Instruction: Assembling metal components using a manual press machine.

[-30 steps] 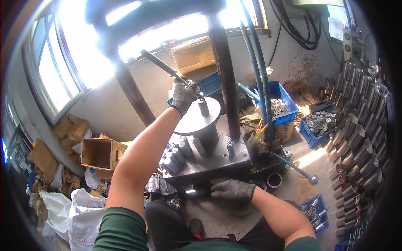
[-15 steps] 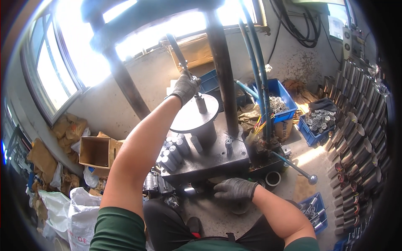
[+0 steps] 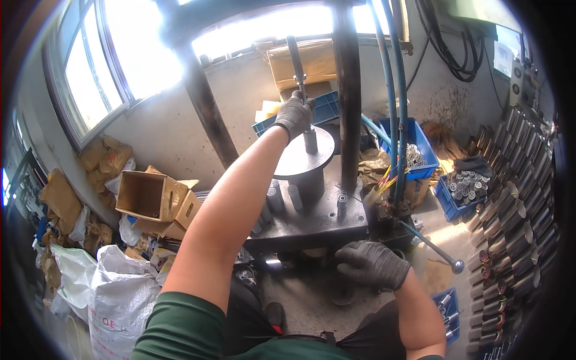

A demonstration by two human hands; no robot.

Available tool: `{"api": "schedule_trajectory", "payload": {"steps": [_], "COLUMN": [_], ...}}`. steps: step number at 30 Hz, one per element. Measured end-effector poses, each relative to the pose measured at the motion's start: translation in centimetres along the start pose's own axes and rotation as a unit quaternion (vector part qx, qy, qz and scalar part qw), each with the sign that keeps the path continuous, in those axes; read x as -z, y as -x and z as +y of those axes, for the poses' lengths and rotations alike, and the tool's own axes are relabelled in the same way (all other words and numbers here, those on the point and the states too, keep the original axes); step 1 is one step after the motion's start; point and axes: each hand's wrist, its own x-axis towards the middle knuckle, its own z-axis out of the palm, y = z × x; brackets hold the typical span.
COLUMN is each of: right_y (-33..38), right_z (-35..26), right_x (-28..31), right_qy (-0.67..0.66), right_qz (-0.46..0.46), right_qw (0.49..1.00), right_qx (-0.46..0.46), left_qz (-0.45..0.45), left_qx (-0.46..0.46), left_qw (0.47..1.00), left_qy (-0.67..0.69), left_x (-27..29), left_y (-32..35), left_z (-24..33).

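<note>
My left hand (image 3: pixel 295 115), in a grey glove, is closed around a slim metal shaft (image 3: pixel 303 96) standing above a round steel plate (image 3: pixel 288 162). The shaft's lower end meets a short metal sleeve (image 3: pixel 310 142) on the plate; my fingers hide part of the joint. Beneath the plate is a dark cylinder on a heavy press base (image 3: pixel 288 229). Several grey metal cylinders (image 3: pixel 274 195) stand on the base, partly behind my left forearm. My gloved right hand (image 3: pixel 375 264) hovers before the base's front right corner, fingers loosely bent, with nothing visible in it.
Dark press columns (image 3: pixel 350 102) rise behind the base. Blue hoses (image 3: pixel 393 90) and a ball-ended lever (image 3: pixel 435 249) are to the right. Blue crates (image 3: pixel 450 204) of metal parts and stacked metal tubes (image 3: pixel 510 222) stand farther right. Cardboard boxes (image 3: pixel 150 195) and white sacks (image 3: pixel 123 300) lie left.
The whole view has shifted, so the press sits farther right in the picture. My left hand stays on the shaft. My right hand has moved rightward along the base front, its fingers more bent.
</note>
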Motion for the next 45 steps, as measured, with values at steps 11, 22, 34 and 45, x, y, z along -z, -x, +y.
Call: {"api": "schedule_trajectory", "payload": {"steps": [11,22,34,45], "right_y": [9.2,13.4,16.3,15.7], "right_z": [-4.3,-4.3,-5.4,-5.8], "right_x": [13.8,9.6,5.8,6.0], "right_qy": [0.286,0.218,0.224,0.223], "right_qz": [-0.095,-0.293,-0.178,-0.176], "right_qw": [0.921,0.871,0.883,0.878], "right_qx": [-0.247,-0.33,-0.372,-0.386], "left_qz": [-0.035,0.023,0.026,0.033], "left_qx": [0.006,-0.01,0.008,0.006], "left_qw": [0.999,0.992,0.993,0.99], "left_qy": [-0.037,-0.124,-0.119,-0.137], "left_x": [-0.2,0.8,0.9,0.7], "left_y": [-1.1,3.9,4.6,4.2], "left_z": [-0.9,3.3,4.3,3.9]}}
